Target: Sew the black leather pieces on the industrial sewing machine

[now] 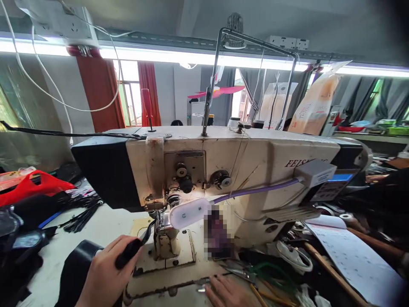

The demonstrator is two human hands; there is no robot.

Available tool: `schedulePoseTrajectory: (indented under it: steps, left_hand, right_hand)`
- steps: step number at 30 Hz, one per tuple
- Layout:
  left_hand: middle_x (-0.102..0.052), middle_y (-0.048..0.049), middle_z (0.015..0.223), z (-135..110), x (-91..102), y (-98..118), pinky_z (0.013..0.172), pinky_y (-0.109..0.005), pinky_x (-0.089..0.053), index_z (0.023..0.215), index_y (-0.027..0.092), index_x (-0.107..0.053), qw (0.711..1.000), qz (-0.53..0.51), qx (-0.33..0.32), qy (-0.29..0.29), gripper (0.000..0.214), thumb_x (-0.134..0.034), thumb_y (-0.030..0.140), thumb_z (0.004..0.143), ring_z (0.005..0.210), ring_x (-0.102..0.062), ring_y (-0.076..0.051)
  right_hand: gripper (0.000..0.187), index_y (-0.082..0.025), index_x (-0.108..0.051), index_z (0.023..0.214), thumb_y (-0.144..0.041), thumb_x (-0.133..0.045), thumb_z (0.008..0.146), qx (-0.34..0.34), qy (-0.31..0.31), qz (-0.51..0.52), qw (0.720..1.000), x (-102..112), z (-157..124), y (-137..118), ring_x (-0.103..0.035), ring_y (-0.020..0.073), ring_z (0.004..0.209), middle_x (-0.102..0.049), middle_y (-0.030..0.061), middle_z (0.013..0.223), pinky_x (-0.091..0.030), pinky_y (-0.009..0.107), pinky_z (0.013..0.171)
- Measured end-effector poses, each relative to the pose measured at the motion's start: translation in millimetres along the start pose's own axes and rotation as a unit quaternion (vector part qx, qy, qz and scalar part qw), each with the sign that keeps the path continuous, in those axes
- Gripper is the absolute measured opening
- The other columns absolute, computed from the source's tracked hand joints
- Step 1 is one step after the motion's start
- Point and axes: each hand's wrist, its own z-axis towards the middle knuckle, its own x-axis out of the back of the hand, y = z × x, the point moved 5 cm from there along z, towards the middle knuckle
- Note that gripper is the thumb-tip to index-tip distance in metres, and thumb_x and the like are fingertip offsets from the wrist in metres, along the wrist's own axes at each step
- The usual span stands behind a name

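Note:
A cream industrial sewing machine (262,162) fills the middle of the head view. My left hand (105,273) is closed around a black strap-like piece (129,252) that runs up towards the needle post (162,238). Under that hand lies a larger black leather piece (76,268). My right hand (230,294) sits at the bottom edge with fingers lying flat on the bench, beside scissors (236,273); it holds nothing. A white lamp (190,212) on a purple stalk hangs by the needle.
Black pieces and a red bag (32,185) pile up at the left. Printed paper (354,260), tape rolls, wooden sticks and tools crowd the right. A thread stand (220,64) rises above the machine, cables hang overhead, and a red-handled screwdriver (147,106) stands on top.

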Motion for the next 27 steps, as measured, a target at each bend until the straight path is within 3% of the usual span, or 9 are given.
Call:
schedulePoseTrajectory:
  steps: [3, 6, 8, 10, 12, 14, 17, 21, 27]
  left_hand:
    - [-0.076, 0.002, 0.084, 3.5, -5.7, -13.0, 0.063, -0.018, -0.056, 0.09, 0.024, -0.069, 0.997, -0.019, 0.072, -0.017, 0.023, -0.064, 0.046, 0.086, 0.073, -0.072, -0.014]
    - [-0.077, 0.002, 0.083, 5.1, -8.4, -21.2, 0.061, -0.019, -0.057, 0.088, 0.024, -0.072, 0.99, -0.044, 0.129, -0.032, 0.031, -0.061, 0.053, 0.084, 0.074, -0.073, -0.017]
    - [-0.077, 0.0021, 0.084, 4.8, -9.5, -24.9, 0.063, -0.021, -0.057, 0.086, 0.025, -0.073, 0.984, -0.056, 0.163, -0.042, 0.034, -0.06, 0.056, 0.083, 0.076, -0.074, -0.018]
    - [-0.078, 0.0016, 0.086, 3.5, -10.9, -28.2, 0.065, -0.022, -0.058, 0.087, 0.024, -0.073, 0.978, -0.063, 0.19, -0.051, 0.036, -0.06, 0.058, 0.082, 0.078, -0.074, -0.019]
    - [-0.078, 0.0007, 0.087, 1.7, -12.4, -30.9, 0.067, -0.024, -0.058, 0.088, 0.024, -0.072, 0.975, -0.062, 0.208, -0.053, 0.038, -0.059, 0.06, 0.082, 0.081, -0.074, -0.02]
    - [-0.077, -0.0002, 0.087, 0.2, -13.2, -32.0, 0.067, -0.026, -0.058, 0.089, 0.024, -0.072, 0.974, -0.054, 0.213, -0.048, 0.039, -0.058, 0.06, 0.082, 0.081, -0.074, -0.021]
    - [-0.076, -0.0001, 0.083, 0.1, -12.8, -28.8, 0.063, -0.026, -0.056, 0.087, 0.024, -0.07, 0.979, -0.04, 0.196, -0.031, 0.036, -0.057, 0.058, 0.084, 0.076, -0.073, -0.02]
    - [-0.071, 0.0025, 0.075, 2.1, -11.4, -16.8, 0.059, -0.023, -0.051, 0.083, 0.024, -0.066, 0.99, -0.025, 0.138, -0.009, 0.026, -0.056, 0.047, 0.088, 0.067, -0.068, -0.015]
    - [-0.071, 0.0015, 0.089, -3.4, -11.4, -1.8, 0.071, -0.021, -0.051, 0.094, 0.025, -0.066, 0.999, 0.007, 0.015, 0.035, 0.011, -0.056, 0.027, 0.087, 0.08, -0.068, -0.013]
  right_hand:
    - [0.042, -0.016, -0.071, 0.1, 0.005, -0.051, 0.069, -0.049, -0.023, 0.004, 0.999, -20.5, -7.6, -10.3, -0.073, 0.0266, 0.084, -0.076, 0.0119, 0.093, -0.061, 0.034, 0.078]
    - [0.035, -0.016, -0.069, 0.088, 0.005, -0.053, 0.067, -0.133, -0.104, 0.086, 0.982, -14.0, 15.8, -2.8, -0.069, 0.0242, 0.075, -0.071, 0.0089, 0.084, -0.059, 0.032, 0.071]
    - [0.04, -0.02, -0.067, 0.096, 0.007, -0.046, 0.074, -0.168, -0.105, 0.116, 0.973, 8.4, 50.7, 1.4, -0.067, 0.0184, 0.08, -0.068, 0.0056, 0.09, -0.056, 0.025, 0.072]
    - [0.038, -0.021, -0.063, 0.111, 0.0, -0.04, 0.089, -0.196, -0.089, 0.217, 0.952, 33.1, 94.9, 0.5, -0.065, 0.0167, 0.079, -0.065, 0.0048, 0.091, -0.053, 0.024, 0.068]
    - [0.037, -0.02, -0.056, 0.124, -0.007, -0.041, 0.093, -0.197, -0.067, 0.192, 0.959, 56.8, 140.8, -4.2, -0.064, 0.0187, 0.076, -0.064, 0.0055, 0.094, -0.051, 0.028, 0.065]
    - [0.022, -0.018, -0.061, 0.113, -0.02, -0.058, 0.091, -0.189, -0.095, 0.105, 0.972, 70.0, 179.5, -10.4, -0.064, 0.024, 0.082, -0.065, 0.0092, 0.1, -0.049, 0.031, 0.062]
    - [0.012, -0.015, -0.064, 0.093, -0.008, -0.059, 0.084, -0.13, -0.172, -0.017, 0.976, 73.3, 215.5, -19.9, -0.062, 0.0227, 0.072, -0.066, 0.0118, 0.092, -0.042, 0.029, 0.053]
    - [0.018, -0.011, -0.066, 0.084, 0.0, -0.061, 0.072, -0.096, -0.204, -0.051, 0.973, 71.5, 228.8, -23.6, -0.062, 0.0228, 0.068, -0.066, 0.0144, 0.083, -0.042, 0.03, 0.052]
    - [0.008, -0.012, -0.069, 0.084, -0.016, -0.067, 0.078, -0.066, -0.214, -0.036, 0.974, 77.4, 234.4, -29.5, -0.063, 0.0239, 0.062, -0.068, 0.0157, 0.08, -0.046, 0.033, 0.052]
